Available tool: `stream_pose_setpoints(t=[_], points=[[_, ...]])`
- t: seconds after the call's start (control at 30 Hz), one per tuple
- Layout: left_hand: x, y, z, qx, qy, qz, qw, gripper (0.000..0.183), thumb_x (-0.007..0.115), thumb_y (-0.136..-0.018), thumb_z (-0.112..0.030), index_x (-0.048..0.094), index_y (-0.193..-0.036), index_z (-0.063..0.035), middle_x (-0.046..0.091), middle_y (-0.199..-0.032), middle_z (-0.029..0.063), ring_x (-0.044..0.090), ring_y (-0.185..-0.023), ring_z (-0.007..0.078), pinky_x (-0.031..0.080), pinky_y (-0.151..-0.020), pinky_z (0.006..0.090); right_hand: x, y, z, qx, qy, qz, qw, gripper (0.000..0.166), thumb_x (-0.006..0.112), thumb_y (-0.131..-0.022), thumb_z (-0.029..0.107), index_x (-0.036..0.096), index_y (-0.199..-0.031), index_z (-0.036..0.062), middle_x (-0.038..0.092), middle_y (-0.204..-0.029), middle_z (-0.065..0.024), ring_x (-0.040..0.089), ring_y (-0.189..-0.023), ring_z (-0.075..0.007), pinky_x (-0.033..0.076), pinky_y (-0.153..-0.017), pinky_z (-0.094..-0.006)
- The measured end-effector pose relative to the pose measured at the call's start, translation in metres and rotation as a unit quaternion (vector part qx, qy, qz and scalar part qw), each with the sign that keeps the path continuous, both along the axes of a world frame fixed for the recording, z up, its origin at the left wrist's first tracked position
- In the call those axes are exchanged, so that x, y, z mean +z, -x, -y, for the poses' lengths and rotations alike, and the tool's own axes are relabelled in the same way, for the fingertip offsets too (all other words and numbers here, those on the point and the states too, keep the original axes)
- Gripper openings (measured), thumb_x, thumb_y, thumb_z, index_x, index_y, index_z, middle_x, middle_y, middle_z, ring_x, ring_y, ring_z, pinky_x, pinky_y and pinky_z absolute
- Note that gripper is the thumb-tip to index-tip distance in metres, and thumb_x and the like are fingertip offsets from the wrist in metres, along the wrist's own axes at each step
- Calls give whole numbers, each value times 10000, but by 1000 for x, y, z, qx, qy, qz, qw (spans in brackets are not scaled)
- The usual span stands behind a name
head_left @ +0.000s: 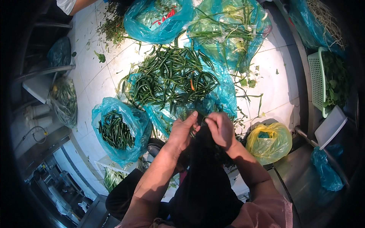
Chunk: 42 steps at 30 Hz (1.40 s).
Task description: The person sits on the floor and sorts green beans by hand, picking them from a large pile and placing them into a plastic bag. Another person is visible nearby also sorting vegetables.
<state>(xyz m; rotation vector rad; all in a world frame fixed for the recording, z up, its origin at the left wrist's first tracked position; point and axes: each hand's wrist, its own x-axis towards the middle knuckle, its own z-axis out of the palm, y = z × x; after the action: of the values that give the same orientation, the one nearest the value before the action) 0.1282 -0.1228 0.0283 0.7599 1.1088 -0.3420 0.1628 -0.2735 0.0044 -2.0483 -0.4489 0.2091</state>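
A large heap of long green chili peppers, with an orange one among them, lies on a spread blue plastic bag on the floor. Just below the heap, my left hand has its thumb and fingers pinched together on what looks like a green pepper, dark and hard to make out. Close at its right, my right hand pinches the thin stem end of the same piece. Left of my hands, an open blue bag holds more green peppers. Stem scraps lie right of the heap.
A blue bag with red chilies and a bag under green onions lie beyond the heap. A yellow bag stands at right, near a green basket of leafy greens. Another person's arm shows at top left.
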Motion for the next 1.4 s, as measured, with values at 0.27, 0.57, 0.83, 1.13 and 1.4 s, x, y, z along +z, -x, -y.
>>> stream_pose_setpoints(t=[0.27,0.57,0.83,1.13,1.4], points=[[-5,15,-10,32,110,-30,993,162,614,-850,-229,557,-807,-84,568,-701,22,541,-558,123,465,-490,244,12,3,-6,221,-126,-21,967,85,643,-752,56,596,-823,50,590,-742,-69,550,-657,-272,443,-587,-357],[-7,22,-34,59,0,-12,998,120,577,-850,-101,592,-950,-36,618,-844,55,602,-729,158,492,-633,272,-48,-54,-46,118,194,173,958,141,584,-721,60,590,-858,93,571,-899,-27,519,-898,-215,396,-761,-354],[-1,24,-36,180,85,0,980,92,569,-891,-149,566,-900,-58,613,-934,69,604,-905,230,530,-777,381,-39,-57,-41,50,146,38,987,184,681,-676,96,594,-836,121,515,-920,-48,490,-928,-265,386,-760,-378],[8,19,-14,-130,0,37,991,153,616,-868,-153,608,-966,-36,642,-838,45,601,-698,123,474,-606,244,9,1,-18,3,-248,-505,827,124,521,-879,41,513,-997,2,589,-753,-49,557,-646,-73,464,-562,-213],[35,17,-22,-280,63,-74,955,129,631,-854,-137,629,-877,-10,624,-793,64,575,-636,103,481,-558,216,-8,12,1,167,-41,21,985,107,614,-784,88,603,-872,28,600,-769,-86,589,-681,-237,465,-531,-291]])
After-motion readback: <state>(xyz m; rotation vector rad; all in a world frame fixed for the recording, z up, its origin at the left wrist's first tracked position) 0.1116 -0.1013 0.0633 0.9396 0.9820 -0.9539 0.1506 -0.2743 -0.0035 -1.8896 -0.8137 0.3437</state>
